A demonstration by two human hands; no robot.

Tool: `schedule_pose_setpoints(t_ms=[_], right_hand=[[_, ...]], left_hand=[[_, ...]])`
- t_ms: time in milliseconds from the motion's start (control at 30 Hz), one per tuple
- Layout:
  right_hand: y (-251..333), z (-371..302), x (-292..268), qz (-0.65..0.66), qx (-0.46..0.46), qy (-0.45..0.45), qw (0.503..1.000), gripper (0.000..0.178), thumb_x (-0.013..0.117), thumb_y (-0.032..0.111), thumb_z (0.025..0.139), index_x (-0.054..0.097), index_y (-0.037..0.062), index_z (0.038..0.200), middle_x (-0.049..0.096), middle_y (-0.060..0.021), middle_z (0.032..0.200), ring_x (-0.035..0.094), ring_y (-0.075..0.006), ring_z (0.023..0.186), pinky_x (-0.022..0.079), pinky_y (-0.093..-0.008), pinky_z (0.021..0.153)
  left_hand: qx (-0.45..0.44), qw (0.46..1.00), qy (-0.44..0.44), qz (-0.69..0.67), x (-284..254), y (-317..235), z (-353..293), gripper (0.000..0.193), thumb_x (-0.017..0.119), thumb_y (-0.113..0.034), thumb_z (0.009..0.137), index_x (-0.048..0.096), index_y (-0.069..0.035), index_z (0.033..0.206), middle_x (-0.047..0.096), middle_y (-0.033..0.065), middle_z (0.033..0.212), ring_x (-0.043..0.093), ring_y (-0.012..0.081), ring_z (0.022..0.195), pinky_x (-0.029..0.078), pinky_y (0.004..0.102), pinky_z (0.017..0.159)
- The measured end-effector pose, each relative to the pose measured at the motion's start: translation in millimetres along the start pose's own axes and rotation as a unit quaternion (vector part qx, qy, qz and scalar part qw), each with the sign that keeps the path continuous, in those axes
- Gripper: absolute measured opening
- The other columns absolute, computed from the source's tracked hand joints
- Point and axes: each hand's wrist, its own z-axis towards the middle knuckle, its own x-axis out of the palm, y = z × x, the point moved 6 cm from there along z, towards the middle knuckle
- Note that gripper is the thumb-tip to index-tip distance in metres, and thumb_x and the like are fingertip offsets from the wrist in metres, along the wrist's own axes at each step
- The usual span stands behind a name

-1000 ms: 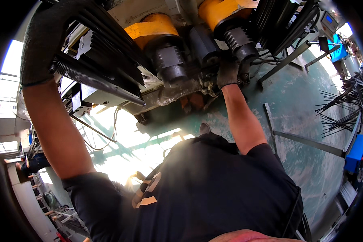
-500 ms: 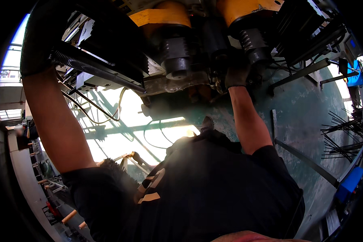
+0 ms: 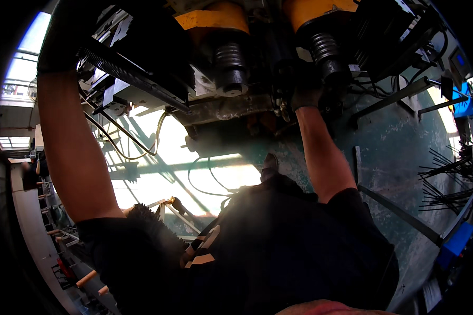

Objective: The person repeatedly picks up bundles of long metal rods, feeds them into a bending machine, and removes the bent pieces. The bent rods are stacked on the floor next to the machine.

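My left hand (image 3: 61,51), in a dark glove, reaches up at the far left beside the upper end of a dark, finely ridged bar (image 3: 123,69). Its fingers are lost in shadow, so contact with the bar is unclear. My right hand (image 3: 306,96), also gloved, is among dark fittings at the machine's front, below and left of the right spindle (image 3: 326,50). What its fingers touch is hidden. A left spindle (image 3: 230,65) with ringed grooves points down toward me. Both spindles hang under yellow housings (image 3: 213,20).
Cables (image 3: 126,155) loop below the machine at left. A metal rail (image 3: 399,215) crosses the green floor at right, near a bundle of thin dark rods (image 3: 444,178). A blue box (image 3: 455,242) sits at lower right. My shoe (image 3: 270,161) is below the machine.
The view has shifted slightly, with the left side appearing higher. The spindles' surfaces look different, now showing curved rings. Both hands stay at about the same places on the machine.
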Motion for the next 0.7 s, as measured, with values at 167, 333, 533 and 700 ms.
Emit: schedule_pose_setpoints(t_ms=[167,333,533,700], right_hand=[[72.1,-24.2,-39.1,-0.403,0.020,0.088,0.911,0.028,0.064,0.015,0.097,0.067,0.0032,0.122,0.070,-0.0131,0.123,0.066,-0.0257,0.115,0.052,-0.0371,0.098],[49.9,-108.9,-142.8,0.349,0.159,-0.147,0.912,0.026,0.066,0.018,0.097,0.069,0.0025,0.118,0.072,-0.0095,0.114,0.067,-0.0197,0.103,0.052,-0.0367,0.090],[-56.3,-256.5,-344.4,0.132,0.317,-0.240,0.908,0.022,0.067,0.019,0.100,0.066,0.0012,0.112,0.070,-0.0068,0.091,0.067,-0.0168,0.077,0.055,-0.0365,0.072],[-58.6,-348.3,-585.8,0.014,0.197,-0.541,0.817,0.032,0.071,0.030,0.098,0.063,0.0003,0.105,0.064,-0.0060,0.080,0.059,-0.0137,0.060,0.049,-0.0354,0.061]], left_hand=[[0.010,0.978,0.020,0.208,-45.6,2.7,-10.6,0.036,0.067,-0.017,0.098,0.062,-0.008,0.132,0.072,0.0114,0.114,0.070,0.0222,0.108,0.060,0.0346,0.091],[0.028,0.993,-0.112,-0.004,-71.1,1.5,-109.2,0.033,0.056,-0.016,0.103,0.061,0.002,0.130,0.069,0.0155,0.118,0.068,0.0243,0.112,0.056,0.0362,0.099],[-0.029,0.924,-0.121,-0.362,-60.6,62.2,-262.3,0.031,0.050,-0.014,0.105,0.062,0.005,0.125,0.069,0.0188,0.113,0.069,0.0275,0.110,0.054,0.0412,0.103],[-0.301,0.893,-0.040,-0.331,198.5,55.4,-379.7,0.032,0.053,-0.012,0.101,0.061,0.006,0.125,0.069,0.0228,0.117,0.068,0.0336,0.110,0.051,0.0455,0.105]])
